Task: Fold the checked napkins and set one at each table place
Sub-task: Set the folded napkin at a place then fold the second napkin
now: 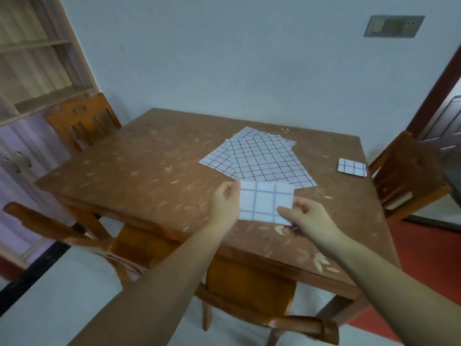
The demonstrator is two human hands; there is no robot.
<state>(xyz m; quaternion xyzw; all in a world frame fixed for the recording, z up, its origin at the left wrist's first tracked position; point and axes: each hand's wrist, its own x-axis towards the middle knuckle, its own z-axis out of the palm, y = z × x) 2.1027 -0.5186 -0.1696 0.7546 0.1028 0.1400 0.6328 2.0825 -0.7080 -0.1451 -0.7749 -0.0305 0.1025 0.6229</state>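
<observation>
Brown table (149, 171) with a leaf pattern, filling the middle of the frame, pale wall behind. Just below the middle, a folded checked napkin (264, 203), held over the table near its front edge. Left hand (224, 203) pinching the napkin's left side. Right hand (306, 218) pinching its lower right corner, thumb on top. Just behind, a messy pile of open checked napkins (264, 158), lying flat. At the right edge of the table, a small folded napkin (352, 167), next to a wooden chair (404, 176). More wooden chairs: upper left chair (82, 121), left chair (50, 226), and bottom chair (249, 283), tucked under the table and partly covered by the arms. Grey switch plate (394, 26) high on the wall, upper right. Wooden shelves (37, 58) at the upper left.
</observation>
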